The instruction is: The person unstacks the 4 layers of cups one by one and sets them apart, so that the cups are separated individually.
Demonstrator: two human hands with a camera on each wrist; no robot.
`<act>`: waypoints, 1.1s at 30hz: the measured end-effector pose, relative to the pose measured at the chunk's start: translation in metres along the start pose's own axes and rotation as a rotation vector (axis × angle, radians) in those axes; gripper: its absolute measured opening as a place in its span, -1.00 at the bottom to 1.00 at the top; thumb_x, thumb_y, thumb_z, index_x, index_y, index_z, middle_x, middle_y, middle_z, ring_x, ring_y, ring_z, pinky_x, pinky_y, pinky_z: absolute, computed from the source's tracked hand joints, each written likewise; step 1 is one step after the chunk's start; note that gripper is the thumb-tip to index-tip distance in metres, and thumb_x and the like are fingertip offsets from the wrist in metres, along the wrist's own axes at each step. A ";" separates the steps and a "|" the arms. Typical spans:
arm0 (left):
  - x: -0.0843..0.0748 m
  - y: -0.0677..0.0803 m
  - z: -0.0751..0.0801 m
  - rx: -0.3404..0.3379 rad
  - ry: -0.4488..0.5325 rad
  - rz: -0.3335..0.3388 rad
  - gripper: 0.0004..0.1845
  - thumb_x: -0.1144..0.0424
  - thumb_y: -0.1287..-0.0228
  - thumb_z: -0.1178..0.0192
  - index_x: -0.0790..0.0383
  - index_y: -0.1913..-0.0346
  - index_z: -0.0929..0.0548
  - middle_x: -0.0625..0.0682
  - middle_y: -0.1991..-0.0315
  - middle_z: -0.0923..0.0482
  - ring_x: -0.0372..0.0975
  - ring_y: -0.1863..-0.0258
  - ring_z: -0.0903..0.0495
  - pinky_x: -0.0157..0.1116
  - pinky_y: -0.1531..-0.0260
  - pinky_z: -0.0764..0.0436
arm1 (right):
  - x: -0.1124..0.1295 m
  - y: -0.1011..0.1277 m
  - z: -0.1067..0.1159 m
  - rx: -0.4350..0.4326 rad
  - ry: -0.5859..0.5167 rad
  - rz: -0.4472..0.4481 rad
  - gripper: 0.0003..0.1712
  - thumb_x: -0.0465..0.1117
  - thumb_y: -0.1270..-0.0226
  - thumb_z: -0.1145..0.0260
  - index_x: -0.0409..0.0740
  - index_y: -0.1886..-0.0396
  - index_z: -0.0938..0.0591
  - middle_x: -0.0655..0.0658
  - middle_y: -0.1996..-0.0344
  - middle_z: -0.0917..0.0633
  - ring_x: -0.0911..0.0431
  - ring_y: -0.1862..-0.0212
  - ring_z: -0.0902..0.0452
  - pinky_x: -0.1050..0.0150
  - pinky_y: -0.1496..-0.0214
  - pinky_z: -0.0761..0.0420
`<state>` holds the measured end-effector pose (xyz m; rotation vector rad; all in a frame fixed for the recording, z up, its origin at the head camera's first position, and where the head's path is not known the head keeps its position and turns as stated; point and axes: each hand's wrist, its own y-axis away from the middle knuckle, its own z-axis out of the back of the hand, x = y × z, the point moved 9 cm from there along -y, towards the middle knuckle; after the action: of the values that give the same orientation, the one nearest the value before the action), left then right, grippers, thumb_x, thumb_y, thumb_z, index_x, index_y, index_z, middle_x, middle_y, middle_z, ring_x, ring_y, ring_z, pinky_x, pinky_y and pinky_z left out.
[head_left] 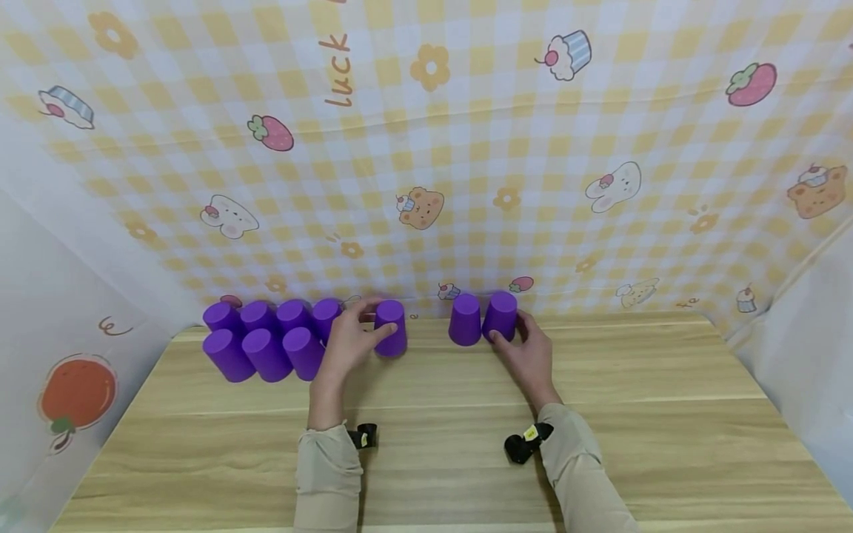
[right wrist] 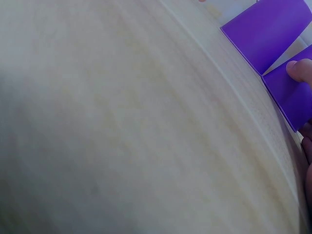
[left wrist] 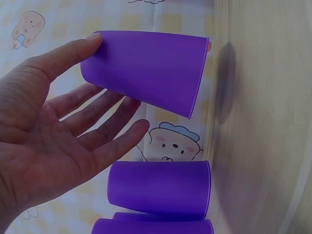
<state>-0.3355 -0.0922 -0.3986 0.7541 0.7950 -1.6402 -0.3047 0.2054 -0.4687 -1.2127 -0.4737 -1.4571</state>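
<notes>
Purple plastic cups stand upside down along the back of a wooden table [head_left: 426, 444]. My left hand [head_left: 373, 326] holds one purple cup [head_left: 392, 329] between thumb and fingers, just right of a cluster of several cups [head_left: 266, 340]. In the left wrist view the thumb lies on that cup [left wrist: 146, 73], the fingers [left wrist: 112, 117] spread beneath it, and its rim looks slightly off the wood. My right hand [head_left: 509, 332] grips the rightmost cup [head_left: 501, 312], which touches a neighbouring cup [head_left: 464, 320]. The right wrist view shows a thumb tip on the gripped cup [right wrist: 292, 102] beside the neighbour [right wrist: 268, 34].
A yellow checked backdrop [head_left: 426, 185] with cartoon prints rises right behind the cups. White side walls close in the table at left and right. More cluster cups [left wrist: 161, 187] lie just beyond my left hand. Bare wood stretches from the cups to the near edge.
</notes>
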 end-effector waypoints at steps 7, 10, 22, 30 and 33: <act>0.003 0.001 0.007 -0.005 -0.009 0.003 -0.46 0.14 0.10 -0.30 0.13 -0.03 -0.43 0.11 0.09 -0.45 -0.04 0.12 -0.45 -0.16 0.15 -0.47 | -0.002 0.000 -0.001 0.008 -0.004 -0.012 -0.30 -0.04 0.13 -0.39 -0.20 -0.05 -0.39 -0.21 0.03 -0.48 0.01 -0.04 -0.37 0.27 -0.07 -0.36; 0.004 0.001 0.009 -0.007 -0.001 0.000 -0.48 0.15 0.10 -0.30 0.12 -0.01 -0.44 0.11 0.09 -0.46 -0.04 0.13 -0.46 -0.15 0.16 -0.48 | -0.002 0.000 -0.001 0.015 -0.006 -0.016 -0.28 -0.02 0.12 -0.38 -0.21 -0.06 -0.38 -0.21 0.01 -0.47 0.01 -0.05 -0.36 0.26 -0.08 -0.35; 0.005 0.003 0.016 -0.023 -0.034 -0.010 -0.51 0.16 0.10 -0.30 0.11 0.02 -0.46 0.10 0.12 -0.48 -0.05 0.18 -0.49 -0.19 0.20 -0.49 | -0.001 0.000 -0.001 0.008 -0.004 -0.012 -0.28 -0.02 0.13 -0.38 -0.22 -0.05 -0.39 -0.22 0.01 -0.47 0.00 -0.05 -0.36 0.26 -0.08 -0.36; 0.005 0.004 0.018 -0.028 -0.036 -0.010 -0.52 0.18 0.09 -0.30 0.12 0.02 -0.47 0.12 0.12 -0.49 -0.05 0.18 -0.48 -0.13 0.18 -0.46 | -0.002 0.000 -0.001 0.011 -0.005 -0.017 -0.28 -0.02 0.12 -0.38 -0.21 -0.06 -0.39 -0.22 0.01 -0.47 0.01 -0.05 -0.36 0.26 -0.08 -0.35; 0.006 0.006 0.020 -0.025 -0.043 -0.019 -0.50 0.18 0.08 -0.29 0.14 -0.01 -0.46 0.13 0.11 -0.49 -0.05 0.18 -0.47 -0.12 0.17 -0.45 | -0.004 0.000 -0.002 0.010 -0.003 -0.027 -0.28 -0.02 0.13 -0.39 -0.20 -0.06 -0.39 -0.21 0.01 -0.47 0.01 -0.05 -0.36 0.26 -0.08 -0.35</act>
<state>-0.3326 -0.1126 -0.3933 0.6931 0.7924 -1.6555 -0.3065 0.2053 -0.4727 -1.2054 -0.5010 -1.4745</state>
